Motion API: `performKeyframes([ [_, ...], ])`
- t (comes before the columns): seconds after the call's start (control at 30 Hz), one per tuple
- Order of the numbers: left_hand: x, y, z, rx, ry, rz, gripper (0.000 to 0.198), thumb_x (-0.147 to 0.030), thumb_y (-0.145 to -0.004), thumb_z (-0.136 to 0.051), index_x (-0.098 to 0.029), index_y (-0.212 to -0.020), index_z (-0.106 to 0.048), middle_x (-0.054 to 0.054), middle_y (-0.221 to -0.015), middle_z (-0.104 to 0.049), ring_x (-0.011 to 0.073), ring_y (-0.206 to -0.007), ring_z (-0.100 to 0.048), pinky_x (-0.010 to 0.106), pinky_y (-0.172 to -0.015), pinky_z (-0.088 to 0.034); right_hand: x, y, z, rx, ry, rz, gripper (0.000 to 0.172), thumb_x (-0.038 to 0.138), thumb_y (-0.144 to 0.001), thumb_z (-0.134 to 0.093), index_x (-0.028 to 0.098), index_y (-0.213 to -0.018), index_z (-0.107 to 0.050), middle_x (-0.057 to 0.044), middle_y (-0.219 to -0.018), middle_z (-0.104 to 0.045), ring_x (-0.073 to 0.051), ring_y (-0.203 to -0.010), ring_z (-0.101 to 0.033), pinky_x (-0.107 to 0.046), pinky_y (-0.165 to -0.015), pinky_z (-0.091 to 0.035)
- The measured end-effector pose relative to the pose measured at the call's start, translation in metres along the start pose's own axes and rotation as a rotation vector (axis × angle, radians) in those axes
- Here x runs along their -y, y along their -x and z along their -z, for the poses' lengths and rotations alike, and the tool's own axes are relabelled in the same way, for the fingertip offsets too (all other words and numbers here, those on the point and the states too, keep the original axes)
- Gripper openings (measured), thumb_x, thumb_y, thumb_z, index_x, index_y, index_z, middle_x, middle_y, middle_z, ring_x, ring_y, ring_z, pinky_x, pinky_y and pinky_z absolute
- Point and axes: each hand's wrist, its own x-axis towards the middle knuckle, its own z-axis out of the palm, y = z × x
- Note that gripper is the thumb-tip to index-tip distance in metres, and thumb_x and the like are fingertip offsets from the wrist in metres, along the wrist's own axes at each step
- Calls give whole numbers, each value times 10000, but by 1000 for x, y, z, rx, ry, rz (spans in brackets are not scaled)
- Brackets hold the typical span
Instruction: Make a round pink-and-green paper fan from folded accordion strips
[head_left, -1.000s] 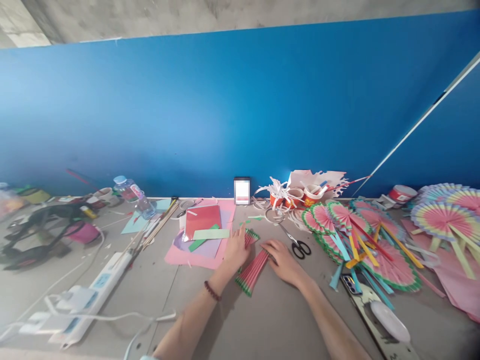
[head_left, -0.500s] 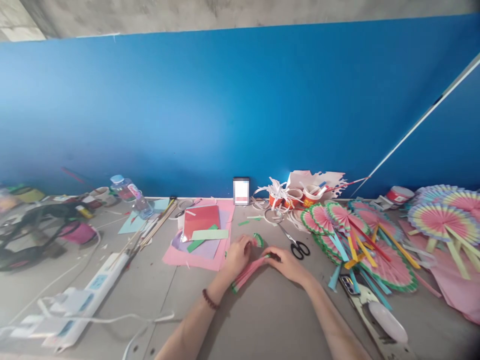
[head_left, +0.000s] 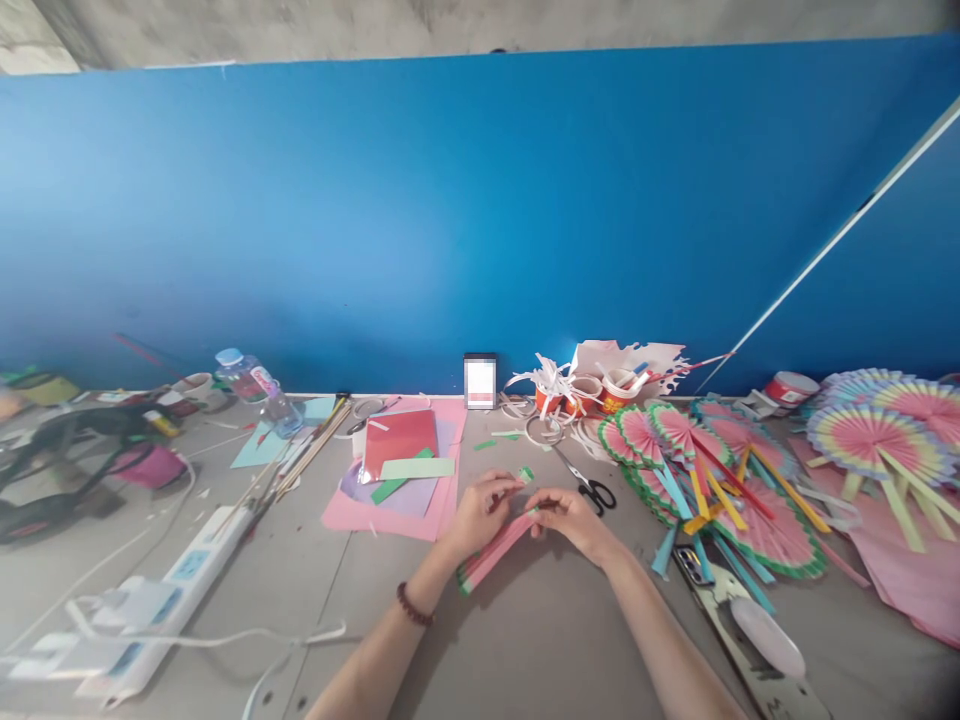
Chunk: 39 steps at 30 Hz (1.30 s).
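Note:
A pleated pink paper strip with green edges (head_left: 496, 552) slants between my hands over the grey table. My right hand (head_left: 574, 522) pinches its upper right end between thumb and fingers. My left hand (head_left: 482, 512) is closed on the pleated paper along its upper side; the exact grip of its fingertips is partly hidden. A small green-and-white end of paper (head_left: 526, 476) shows just beyond the left fingertips. Black-handled scissors (head_left: 598, 494) lie just past my right hand.
Finished paper fans (head_left: 776, 525) are heaped at the right, near a phone (head_left: 750, 625) with a white case on it. Coloured paper sheets (head_left: 352, 515) lie left of my hands. Paper cups (head_left: 619, 390) and a small screen (head_left: 480, 382) stand along the blue wall. A power strip (head_left: 176, 600) lies left.
The pleated strip shows wider between my hands, and the green end beyond my left fingers shows smaller. My left fingers have stretched a little toward my right hand.

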Motion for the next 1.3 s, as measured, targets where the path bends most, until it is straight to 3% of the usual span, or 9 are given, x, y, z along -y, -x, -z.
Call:
performKeyframes([
  [0.23, -5, 1, 1, 23, 19, -6, 281, -308, -895, -448, -191, -958, -695, 89, -1004, -643, 188, -956, -594, 321, -858, -478, -1, -1, 1, -32, -104, 43, 321, 323, -660, -759, 186, -938, -676, -13, -779, -679, -142, -687, -632, -304, -725, -486],
  [0.5, 4, 0, 4, -27, -41, -94, 293, -221, -909, -404, -202, -1060, -654, 94, -1026, -613, 175, -962, -588, 301, -819, -493, -11, -6, 7, -166, -300, 3, 336, 317, -600, -806, 175, -874, -673, -33, -786, -701, -137, -662, -626, -267, -670, -475],
  [0.63, 5, 1, 5, -34, -137, -183, 321, -190, -912, -368, -203, -1094, -632, 103, -1042, -611, 185, -1004, -578, 336, -866, -486, -12, -5, 7, -169, -395, -34, 321, 337, -564, -822, 178, -790, -657, -21, -745, -694, -131, -647, -622, -260, -667, -478],
  [0.8, 10, 3, 3, -65, -231, -258, 349, -159, -913, -346, -212, -1137, -608, 104, -1091, -597, 191, -1028, -572, 338, -880, -482, -9, -3, 5, -120, -377, -37, 311, 351, -564, -815, 180, -754, -638, -15, -722, -672, -132, -636, -607, -247, -622, -469],
  [1.0, 8, 7, -6, 3, -153, -242, 347, -151, -907, -375, -219, -1162, -602, 89, -1109, -595, 167, -1037, -572, 308, -895, -484, -10, -6, 2, -274, -357, 24, 327, 344, -537, -828, 189, -755, -640, 12, -692, -653, -127, -617, -587, -251, -621, -457],
  [1.3, 0, 7, -6, 48, -30, -178, 365, -149, -885, -396, -238, -1157, -623, 69, -1190, -604, 202, -1087, -573, 341, -943, -470, -7, -9, 2, -416, -142, 183, 354, 436, -572, -793, 187, -767, -633, -15, -729, -654, -160, -656, -582, -307, -674, -480],
])
